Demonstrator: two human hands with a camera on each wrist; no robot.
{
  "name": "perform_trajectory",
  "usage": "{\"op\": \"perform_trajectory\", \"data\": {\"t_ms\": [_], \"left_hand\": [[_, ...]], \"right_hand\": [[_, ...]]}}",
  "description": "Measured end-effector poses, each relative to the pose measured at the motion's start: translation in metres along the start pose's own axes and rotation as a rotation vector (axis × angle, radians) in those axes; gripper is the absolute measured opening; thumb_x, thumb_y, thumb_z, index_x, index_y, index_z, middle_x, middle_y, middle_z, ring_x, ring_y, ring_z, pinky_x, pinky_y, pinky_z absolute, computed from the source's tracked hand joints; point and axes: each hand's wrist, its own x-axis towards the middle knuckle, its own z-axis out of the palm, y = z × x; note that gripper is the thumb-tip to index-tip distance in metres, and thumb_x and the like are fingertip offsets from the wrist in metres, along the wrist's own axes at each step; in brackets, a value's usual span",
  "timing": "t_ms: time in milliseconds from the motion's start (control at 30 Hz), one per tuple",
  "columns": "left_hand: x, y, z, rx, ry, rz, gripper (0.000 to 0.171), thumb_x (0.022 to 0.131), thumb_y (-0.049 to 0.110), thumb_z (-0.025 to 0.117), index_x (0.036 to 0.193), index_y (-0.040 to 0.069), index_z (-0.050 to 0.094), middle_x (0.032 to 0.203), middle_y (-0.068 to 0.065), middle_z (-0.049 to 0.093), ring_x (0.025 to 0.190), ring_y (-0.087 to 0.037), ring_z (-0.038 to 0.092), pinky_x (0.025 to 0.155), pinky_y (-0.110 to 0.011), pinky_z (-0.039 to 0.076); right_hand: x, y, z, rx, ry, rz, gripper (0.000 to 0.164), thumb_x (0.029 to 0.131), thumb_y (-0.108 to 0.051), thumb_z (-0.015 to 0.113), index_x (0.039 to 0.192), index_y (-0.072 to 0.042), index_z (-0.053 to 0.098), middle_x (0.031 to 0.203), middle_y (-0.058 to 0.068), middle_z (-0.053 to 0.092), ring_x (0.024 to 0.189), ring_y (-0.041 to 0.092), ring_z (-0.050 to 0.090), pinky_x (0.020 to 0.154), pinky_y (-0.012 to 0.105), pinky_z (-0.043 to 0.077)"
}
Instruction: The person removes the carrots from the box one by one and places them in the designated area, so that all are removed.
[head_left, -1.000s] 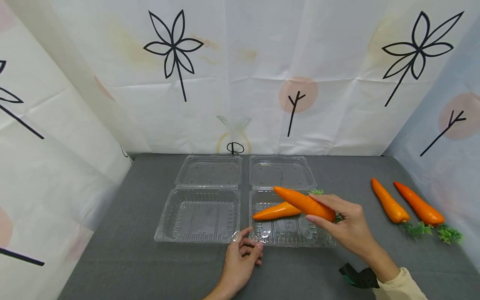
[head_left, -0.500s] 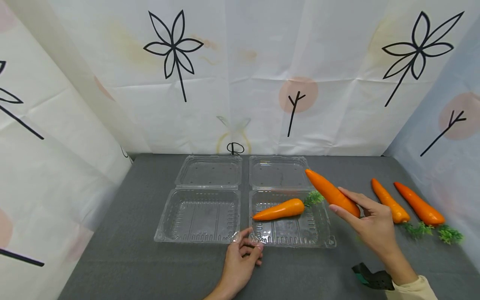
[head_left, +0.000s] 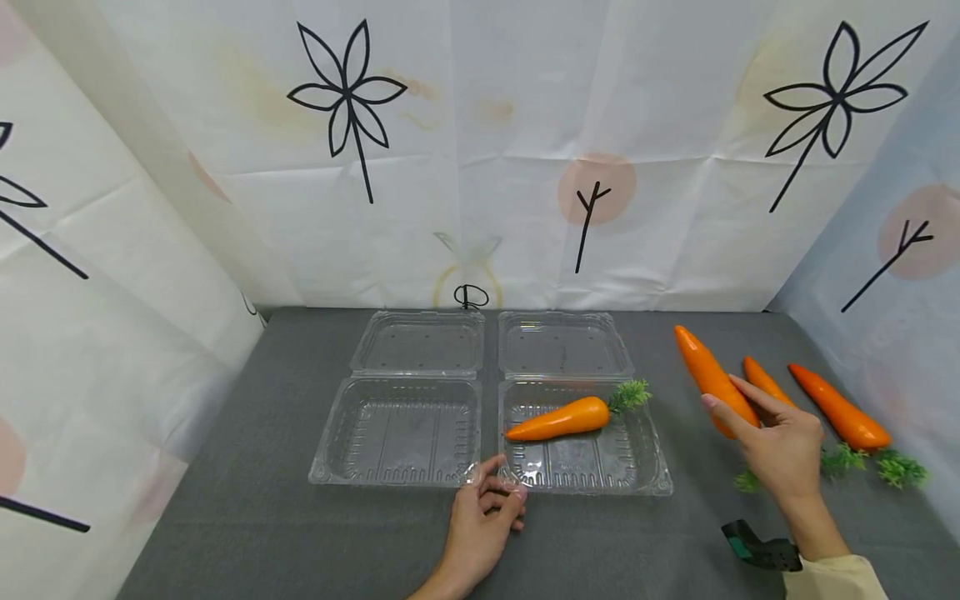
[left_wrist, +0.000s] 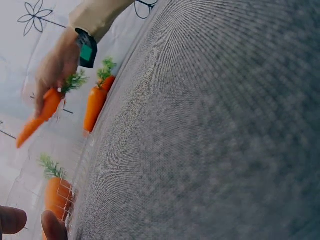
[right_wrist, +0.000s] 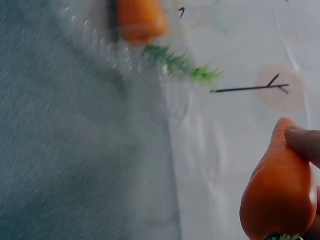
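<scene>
My right hand [head_left: 787, 450] pinches an orange carrot [head_left: 708, 371] between thumb and fingers, above the cloth right of the containers. Its tip points up and left, and green leaves show below the hand. In the right wrist view this carrot [right_wrist: 280, 190] is close and large. Another carrot [head_left: 562, 418] with a leafy top lies in the right clear plastic container [head_left: 585, 475]. At that container's front left corner my left hand [head_left: 480, 521] touches the rim with loosely bent fingers. A left clear plastic container [head_left: 405, 433] holds nothing.
Two more carrots lie at the right: one [head_left: 765, 381] partly behind my right hand, the other [head_left: 840, 408] near the side wall. Both container lids, left [head_left: 420, 342] and right [head_left: 562, 343], lie folded back. Grey cloth [head_left: 262, 533] covers the table; printed fabric [head_left: 480, 108] stands behind.
My right hand has carried its carrot rightward, from above the right container to beside the carrots on the right. My left hand and the carrot in the container have stayed put.
</scene>
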Motion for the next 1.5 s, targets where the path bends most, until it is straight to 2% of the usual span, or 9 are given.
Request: {"op": "perform_trajectory", "data": {"t_ms": [67, 133, 200, 300, 400, 600, 733, 1033, 1500], "left_hand": [[0.0, 0.0, 0.0, 0.002, 0.001, -0.009, 0.056, 0.096, 0.005, 0.07, 0.144, -0.008, 0.043, 0.096, -0.009, 0.061, 0.075, -0.016, 0.066, 0.064, -0.029, 0.059], [0.001, 0.0, 0.0, 0.003, 0.002, -0.009, 0.057, 0.096, 0.005, 0.07, 0.144, -0.008, 0.043, 0.096, -0.009, 0.061, 0.075, -0.016, 0.066, 0.064, -0.029, 0.059], [0.001, 0.0, 0.0, 0.004, 0.003, -0.005, 0.057, 0.095, 0.005, 0.071, 0.144, -0.008, 0.043, 0.096, -0.009, 0.06, 0.075, -0.016, 0.066, 0.064, -0.03, 0.059], [0.001, -0.001, 0.0, 0.01, 0.005, 0.006, 0.057, 0.095, 0.005, 0.071, 0.143, -0.009, 0.043, 0.096, -0.009, 0.061, 0.074, -0.015, 0.066, 0.063, -0.03, 0.059], [0.001, -0.001, 0.0, 0.017, 0.005, 0.013, 0.056, 0.095, 0.005, 0.07, 0.143, -0.009, 0.044, 0.096, -0.009, 0.061, 0.074, -0.015, 0.066, 0.063, -0.029, 0.059], [0.001, 0.0, 0.0, 0.009, -0.001, 0.011, 0.058, 0.096, 0.006, 0.071, 0.144, -0.008, 0.043, 0.097, -0.01, 0.06, 0.076, -0.016, 0.066, 0.064, -0.029, 0.059], [0.002, 0.0, 0.0, 0.016, -0.002, 0.003, 0.057, 0.096, 0.006, 0.071, 0.144, -0.008, 0.044, 0.096, -0.009, 0.06, 0.075, -0.016, 0.066, 0.064, -0.029, 0.059], [0.001, 0.0, 0.0, 0.015, -0.001, 0.004, 0.056, 0.095, 0.005, 0.071, 0.143, -0.008, 0.044, 0.095, -0.009, 0.06, 0.074, -0.015, 0.066, 0.064, -0.029, 0.059], [-0.001, -0.001, -0.001, -0.021, -0.005, 0.012, 0.059, 0.095, 0.001, 0.07, 0.145, -0.009, 0.041, 0.097, -0.008, 0.061, 0.075, -0.016, 0.065, 0.063, -0.029, 0.059]], "right_hand": [[0.003, 0.008, 0.0, -0.042, 0.004, 0.026, 0.044, 0.077, -0.007, 0.089, 0.118, 0.0, 0.074, 0.085, -0.027, 0.063, 0.066, -0.011, 0.057, 0.054, 0.01, 0.046], [0.005, 0.015, -0.001, -0.109, 0.003, 0.059, 0.045, 0.078, -0.015, 0.09, 0.119, -0.002, 0.075, 0.082, -0.014, 0.071, 0.063, -0.011, 0.055, 0.053, 0.011, 0.045], [0.007, 0.021, -0.001, -0.171, -0.005, 0.087, 0.047, 0.079, -0.02, 0.09, 0.12, -0.002, 0.074, 0.079, 0.005, 0.075, 0.064, -0.004, 0.056, 0.065, 0.015, 0.048], [0.01, 0.031, -0.002, -0.239, -0.036, 0.111, 0.049, 0.083, -0.025, 0.087, 0.122, 0.001, 0.072, 0.082, 0.027, 0.071, 0.079, 0.024, 0.061, 0.099, 0.043, 0.04], [0.013, 0.04, -0.002, -0.285, -0.084, 0.111, 0.052, 0.088, -0.026, 0.082, 0.124, 0.009, 0.067, 0.083, 0.034, 0.067, 0.094, 0.049, 0.055, 0.104, 0.068, 0.02], [0.018, 0.052, 0.001, -0.407, -0.125, 0.105, 0.056, 0.092, -0.029, 0.077, 0.124, 0.014, 0.063, 0.098, 0.038, 0.065, 0.099, 0.055, 0.052, 0.093, 0.068, 0.025], [0.021, 0.056, 0.002, -0.428, -0.148, 0.148, 0.057, 0.093, -0.03, 0.075, 0.125, 0.015, 0.062, 0.109, 0.04, 0.062, 0.103, 0.057, 0.05, 0.093, 0.069, 0.025], [0.022, 0.059, 0.004, -0.464, -0.143, 0.161, 0.055, 0.091, -0.026, 0.077, 0.122, 0.017, 0.062, 0.114, 0.039, 0.061, 0.1, 0.056, 0.052, 0.087, 0.065, 0.027], [0.023, 0.062, 0.005, -0.452, -0.167, 0.203, 0.06, 0.093, -0.03, 0.075, 0.127, 0.017, 0.059, 0.12, 0.043, 0.056, 0.105, 0.061, 0.049, 0.09, 0.069, 0.031]]}}
